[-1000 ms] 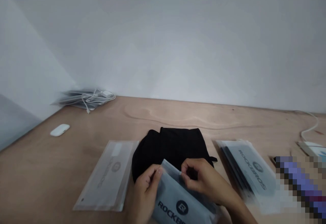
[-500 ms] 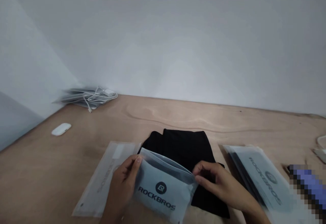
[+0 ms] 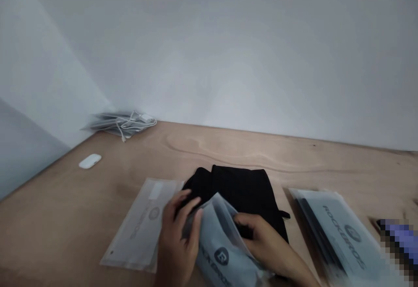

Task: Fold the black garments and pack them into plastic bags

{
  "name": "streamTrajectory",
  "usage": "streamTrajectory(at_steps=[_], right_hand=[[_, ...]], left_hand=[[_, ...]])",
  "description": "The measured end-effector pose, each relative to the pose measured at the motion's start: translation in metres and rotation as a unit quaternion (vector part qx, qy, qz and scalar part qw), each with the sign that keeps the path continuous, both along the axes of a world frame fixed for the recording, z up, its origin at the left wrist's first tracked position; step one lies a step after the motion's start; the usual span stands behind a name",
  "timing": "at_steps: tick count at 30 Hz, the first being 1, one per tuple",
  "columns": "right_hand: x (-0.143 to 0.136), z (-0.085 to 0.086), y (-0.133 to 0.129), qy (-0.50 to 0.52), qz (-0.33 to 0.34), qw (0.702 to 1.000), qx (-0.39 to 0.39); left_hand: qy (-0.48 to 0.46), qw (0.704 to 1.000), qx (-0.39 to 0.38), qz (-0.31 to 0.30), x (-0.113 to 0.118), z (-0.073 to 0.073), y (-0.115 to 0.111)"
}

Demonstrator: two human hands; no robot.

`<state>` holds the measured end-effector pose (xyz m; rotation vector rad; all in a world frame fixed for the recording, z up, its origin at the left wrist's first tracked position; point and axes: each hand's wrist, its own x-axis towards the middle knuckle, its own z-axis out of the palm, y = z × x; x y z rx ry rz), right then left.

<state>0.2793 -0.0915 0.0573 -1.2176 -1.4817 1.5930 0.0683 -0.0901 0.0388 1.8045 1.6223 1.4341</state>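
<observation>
A frosted zip bag (image 3: pixel 212 239) marked ROCKBROS stands tilted between my hands, its mouth gaping and its sides bowed. At its left side is my left hand (image 3: pixel 179 234), fingers apart and stretched upward, the thumb against the bag's edge. My right hand (image 3: pixel 264 239) grips the bag's right rim; its fingertips reach into the mouth and are partly hidden. Behind the bag lies a folded black garment (image 3: pixel 243 187) on the wooden table. To the left, a flat frosted bag (image 3: pixel 140 228) with the same print lies close to my left hand.
Several filled ROCKBROS bags (image 3: pixel 342 230) are stacked at the right. Beside them is a pixelated purple-blue object (image 3: pixel 401 239). A white case (image 3: pixel 90 161) sits at the left. In the back corner, a white cable (image 3: pixel 130 123) rests on grey bags (image 3: pixel 104 123) against the wall.
The bag's mouth has gone from nearly flat to wide and bowed, and the bag has turned. My left fingers have spread from their pinch. My right fingers have moved into the opening.
</observation>
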Motion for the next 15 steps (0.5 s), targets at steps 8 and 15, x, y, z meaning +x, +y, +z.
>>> streamTrajectory(at_steps=[8, 15], right_hand=[[-0.015, -0.027, -0.024, 0.163, -0.13, 0.974, -0.094], [0.011, -0.05, -0.018, 0.1, -0.297, 0.948, -0.062]], left_hand=[[-0.32, 0.844, -0.424, -0.068, -0.006, -0.006, -0.022], [-0.052, 0.925, -0.372, 0.066, -0.104, 0.011, 0.015]])
